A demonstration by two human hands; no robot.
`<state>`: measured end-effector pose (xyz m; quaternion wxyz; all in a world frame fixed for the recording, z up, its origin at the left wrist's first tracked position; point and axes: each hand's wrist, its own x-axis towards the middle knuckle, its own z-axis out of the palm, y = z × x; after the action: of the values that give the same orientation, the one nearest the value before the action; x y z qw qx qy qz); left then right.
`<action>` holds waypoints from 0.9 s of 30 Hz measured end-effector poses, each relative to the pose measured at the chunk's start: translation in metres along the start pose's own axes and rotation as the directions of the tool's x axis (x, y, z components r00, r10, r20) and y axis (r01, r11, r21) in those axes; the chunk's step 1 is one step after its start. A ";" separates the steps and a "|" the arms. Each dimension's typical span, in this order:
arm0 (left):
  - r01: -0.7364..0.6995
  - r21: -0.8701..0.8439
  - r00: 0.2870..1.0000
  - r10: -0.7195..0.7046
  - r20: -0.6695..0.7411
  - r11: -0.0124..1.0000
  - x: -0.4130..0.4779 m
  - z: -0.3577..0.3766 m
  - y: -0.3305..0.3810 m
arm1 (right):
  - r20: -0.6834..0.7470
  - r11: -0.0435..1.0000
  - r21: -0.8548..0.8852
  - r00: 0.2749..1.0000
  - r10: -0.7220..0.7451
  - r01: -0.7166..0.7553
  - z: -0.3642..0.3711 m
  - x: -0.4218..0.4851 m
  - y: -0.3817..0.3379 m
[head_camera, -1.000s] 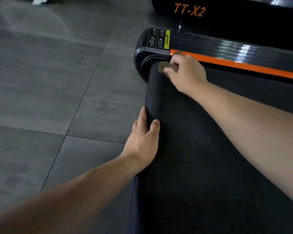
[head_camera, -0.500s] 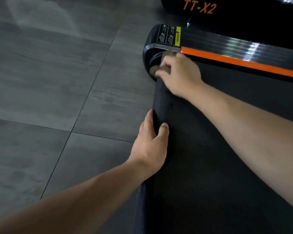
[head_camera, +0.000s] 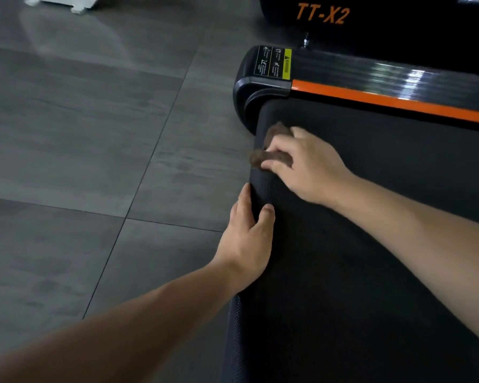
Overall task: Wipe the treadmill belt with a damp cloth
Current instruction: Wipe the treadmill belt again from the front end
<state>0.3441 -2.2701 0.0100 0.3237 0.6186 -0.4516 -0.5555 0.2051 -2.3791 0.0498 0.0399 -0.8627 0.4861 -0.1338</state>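
The black treadmill belt [head_camera: 371,272] fills the right half of the view and curves over its rounded rear end [head_camera: 262,186]. My right hand [head_camera: 307,167] grips a small brown cloth [head_camera: 271,157] and presses it onto that rounded end, a little below the black corner cap [head_camera: 249,98]. My left hand [head_camera: 246,239] rests on the same end just below the cloth, fingers wrapped over the edge and thumb on the belt's top.
A glossy black side rail with an orange stripe [head_camera: 393,102] borders the belt's far side. Behind it stands another black machine marked TT-X2 [head_camera: 324,13]. Grey floor tiles [head_camera: 80,161] cover the left. A white object [head_camera: 64,2] sits at the top left.
My right hand has drawn the cloth along the belt's end, away from the corner cap and closer to my left hand. My left hand keeps its hold.
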 end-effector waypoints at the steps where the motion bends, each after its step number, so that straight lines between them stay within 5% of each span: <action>1: 0.008 -0.007 1.000 -0.008 0.005 1.000 -0.004 0.000 -0.002 | -0.030 0.999 -0.040 1.000 0.009 -0.010 -0.004 0.004 0.008; 5: 0.023 -0.022 1.000 -0.023 0.007 0.999 -0.014 0.000 -0.009 | -0.186 0.934 -0.020 0.919 0.346 -0.356 -0.005 0.039 0.033; 12: 0.043 -0.084 0.999 -0.044 -0.014 0.996 -0.018 -0.001 -0.009 | -0.033 0.998 0.040 0.998 0.058 -0.057 -0.008 -0.047 -0.012; 17: 0.045 -0.046 0.999 -0.045 -0.007 0.998 -0.018 0.000 -0.007 | -0.191 0.918 0.024 0.900 0.393 -0.396 -0.009 0.009 0.034; 24: 0.053 -0.084 0.998 -0.055 -0.021 0.995 -0.032 0.000 -0.012 | -0.058 0.997 0.035 0.996 0.075 -0.073 -0.010 -0.070 -0.015; 27: 0.040 -0.056 0.999 -0.042 -0.019 0.998 -0.040 0.002 -0.015 | -0.158 0.955 0.016 0.943 0.294 -0.295 -0.011 -0.030 0.017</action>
<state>0.3465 -2.2279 0.0121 0.3338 0.6242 -0.4200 -0.5679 0.1731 -2.3616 0.0510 0.0171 -0.7671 0.6117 -0.1925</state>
